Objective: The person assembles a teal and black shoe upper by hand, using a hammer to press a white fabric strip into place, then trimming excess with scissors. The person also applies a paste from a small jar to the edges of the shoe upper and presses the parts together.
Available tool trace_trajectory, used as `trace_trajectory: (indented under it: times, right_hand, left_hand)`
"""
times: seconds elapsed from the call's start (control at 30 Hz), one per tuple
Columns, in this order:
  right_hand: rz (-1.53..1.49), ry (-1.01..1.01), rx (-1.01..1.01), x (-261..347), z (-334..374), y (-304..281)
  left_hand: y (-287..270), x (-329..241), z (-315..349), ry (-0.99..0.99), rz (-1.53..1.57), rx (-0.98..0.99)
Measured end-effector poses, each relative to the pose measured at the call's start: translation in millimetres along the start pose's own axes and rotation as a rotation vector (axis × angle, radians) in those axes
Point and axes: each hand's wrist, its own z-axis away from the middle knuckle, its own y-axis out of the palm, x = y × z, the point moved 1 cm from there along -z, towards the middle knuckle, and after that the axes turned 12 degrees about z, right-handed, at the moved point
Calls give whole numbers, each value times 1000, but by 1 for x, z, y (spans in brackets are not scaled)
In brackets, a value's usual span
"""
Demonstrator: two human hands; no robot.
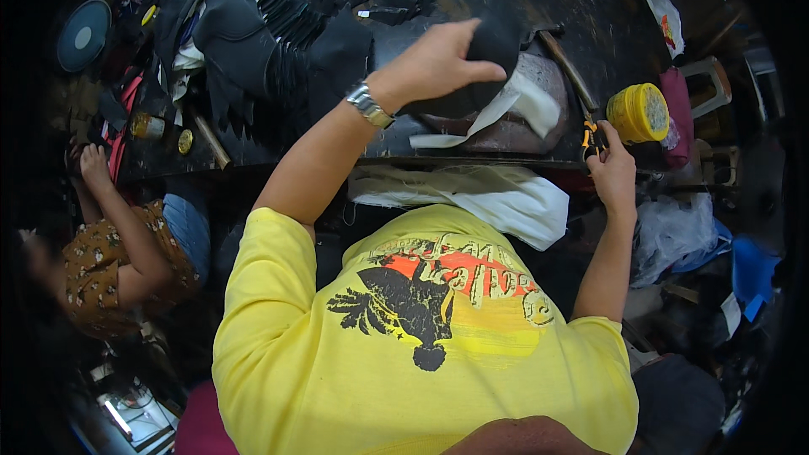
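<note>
My left hand (438, 63) reaches over the bench, thumb and forefinger spread apart. Just beyond its fingertips is a dark, slightly blurred sheet (495, 40); whether the hand touches it is unclear. A white strip (489, 118) curls next to this hand, across a worn brownish block (506, 136). At the bench's right front edge my right hand (613, 160) is closed around a small tool with orange and black handles (592, 138), like pliers or snips. The tool's head lies close to the lower end of a rod-like handle (568, 69).
Stacked black cut pieces (278, 50) cover the bench's left side. A yellow tub (638, 113) stands right of my right hand. White cloth (472, 194) lies over my lap. Another person (126, 253) works at the left. A wooden-handled tool (211, 141) rests near the front edge.
</note>
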Motion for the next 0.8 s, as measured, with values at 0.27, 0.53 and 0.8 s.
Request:
trace_trajectory:
  times: [0.27,0.53,0.8]
  right_hand:
    - [-1060,148,191,-23,46,-10]
    - [-1534,25,594,50,113,24]
    - [-1620,3,629,87,108,41]
  left_hand:
    - [-8,22,22,-355,724,-291]
    - [34,28,46,-383,1012,-312]
    - [61,28,62,-271,1101,-423]
